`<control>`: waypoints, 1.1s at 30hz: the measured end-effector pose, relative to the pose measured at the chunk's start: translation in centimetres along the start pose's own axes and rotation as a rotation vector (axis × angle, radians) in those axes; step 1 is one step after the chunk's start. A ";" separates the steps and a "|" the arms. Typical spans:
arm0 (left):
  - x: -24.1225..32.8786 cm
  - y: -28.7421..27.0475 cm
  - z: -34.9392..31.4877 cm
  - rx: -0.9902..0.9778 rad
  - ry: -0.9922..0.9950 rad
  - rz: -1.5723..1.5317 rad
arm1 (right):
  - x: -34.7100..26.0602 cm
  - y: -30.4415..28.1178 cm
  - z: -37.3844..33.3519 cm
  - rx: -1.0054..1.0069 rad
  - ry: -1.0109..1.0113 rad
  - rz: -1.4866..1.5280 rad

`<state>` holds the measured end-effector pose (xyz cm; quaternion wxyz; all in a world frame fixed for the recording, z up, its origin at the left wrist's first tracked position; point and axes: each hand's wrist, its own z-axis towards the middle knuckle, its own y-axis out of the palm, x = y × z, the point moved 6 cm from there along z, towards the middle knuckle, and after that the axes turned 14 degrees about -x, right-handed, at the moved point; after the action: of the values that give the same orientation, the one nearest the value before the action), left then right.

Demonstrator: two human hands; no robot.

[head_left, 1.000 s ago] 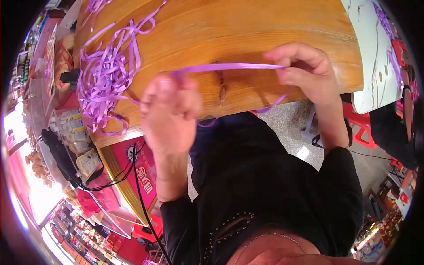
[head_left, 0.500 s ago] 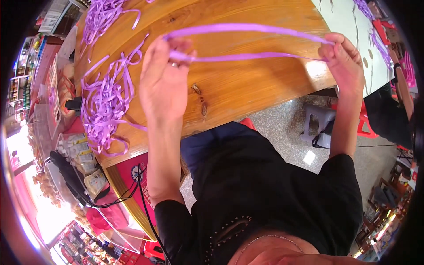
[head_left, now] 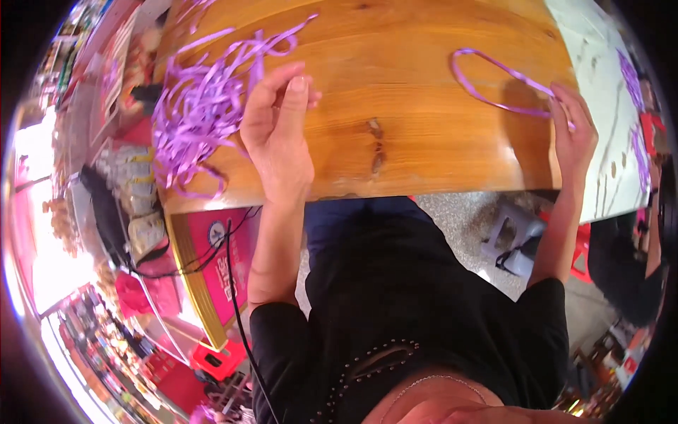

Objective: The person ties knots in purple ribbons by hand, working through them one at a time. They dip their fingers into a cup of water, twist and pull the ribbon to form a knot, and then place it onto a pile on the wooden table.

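Observation:
A loop of purple ribbon hangs from my right hand over the right part of the wooden table. The thumb and fingers of that hand pinch the ribbon at its right end, and a short bit shows below the grip. My left hand is raised above the table's left half, its fingers loosely curved and apart, with nothing seen in it. Just beyond and left of it lies a tangled pile of purple ribbons, partly hidden by the hand.
A white marble-patterned table adjoins on the right, with more purple ribbons at its far side. Clear packages and a black cable are at the left. A grey stool stands below. Another person's dark clothing shows at right.
My left hand has let go of the ribbon, which was stretched between both hands. The right hand still holds it, and the loop now hangs slack. The view has shifted slightly.

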<state>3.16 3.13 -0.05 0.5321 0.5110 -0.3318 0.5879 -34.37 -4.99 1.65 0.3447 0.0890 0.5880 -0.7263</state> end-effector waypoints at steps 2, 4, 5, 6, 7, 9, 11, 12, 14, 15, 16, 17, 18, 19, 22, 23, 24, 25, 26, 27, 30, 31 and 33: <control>1.0 -2.2 -1.3 0.059 0.056 0.037 | -4.2 1.7 0.9 -0.179 -0.023 -0.061; 1.8 -5.0 -2.9 0.206 0.067 0.085 | -7.7 4.0 1.9 -0.217 -0.186 -0.059; 2.2 -5.9 -3.5 0.262 0.106 0.085 | -9.2 5.3 2.1 -0.265 -0.320 -0.002; 2.3 -6.6 -3.9 0.271 0.112 0.085 | -10.9 6.5 2.3 -0.312 -0.452 0.054; 2.6 -7.7 -4.8 0.342 0.136 0.061 | -12.3 7.6 2.8 -0.319 -0.466 0.058; 2.8 -9.7 -5.7 0.420 0.190 0.075 | -15.8 9.9 3.3 -0.439 -0.591 0.224; 3.4 -11.6 -6.6 0.457 0.217 0.069 | -19.3 11.8 4.2 -0.467 -0.727 0.216; 3.7 -12.3 -7.1 0.476 0.244 0.061 | -21.3 12.7 4.2 -0.482 -0.850 0.205; 4.6 -12.6 -7.0 0.491 0.232 0.055 | -23.7 15.1 4.1 -0.512 -0.884 0.229; 4.8 -12.8 -7.0 0.517 0.247 0.024 | -25.0 16.1 3.9 -0.533 -0.912 0.257; 4.8 -13.3 -7.3 0.550 0.261 -0.003 | -26.4 17.1 3.6 -0.545 -0.920 0.263; 4.4 -13.9 -7.6 0.563 0.259 -0.002 | -27.7 18.3 3.0 -0.577 -0.946 0.190; 4.1 -14.5 -7.9 0.565 0.263 0.014 | -29.0 19.5 2.5 -0.608 -0.972 0.117; 4.2 -14.8 -8.1 0.565 0.268 0.028 | -30.2 20.6 2.2 -0.615 -0.979 0.115; 4.2 -14.7 -8.3 0.549 0.254 -0.020 | -32.0 23.8 2.5 -0.495 -0.941 0.045; 4.3 -14.8 -8.4 0.557 0.257 -0.020 | -32.3 24.9 2.9 -0.504 -0.900 -0.009; 4.4 -14.8 -8.5 0.557 0.263 -0.022 | -32.4 25.7 3.3 -0.511 -0.857 -0.063; 4.5 -14.8 -8.6 0.552 0.255 -0.004 | -32.6 26.2 3.3 -0.509 -0.864 -0.064; 4.6 -14.9 -8.6 0.545 0.246 0.012 | -32.5 26.7 3.4 -0.518 -0.864 -0.055; 4.6 -15.0 -8.6 0.538 0.239 0.027 | -32.3 26.8 3.6 -0.525 -0.860 -0.048; 5.6 -13.7 -8.5 0.510 0.209 0.217 | -31.4 25.2 4.0 -0.658 -0.907 0.180; 5.8 -13.1 -8.3 0.495 0.175 0.233 | -31.3 23.4 4.4 -0.694 -0.887 0.271; 6.8 -11.6 -6.7 0.382 0.309 0.520 | -30.8 19.5 4.9 -0.803 -0.813 0.406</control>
<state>13.28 13.78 2.95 0.3035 0.4048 -0.2505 0.8254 1.77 1.34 4.02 0.6800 -0.2221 0.6088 -0.3430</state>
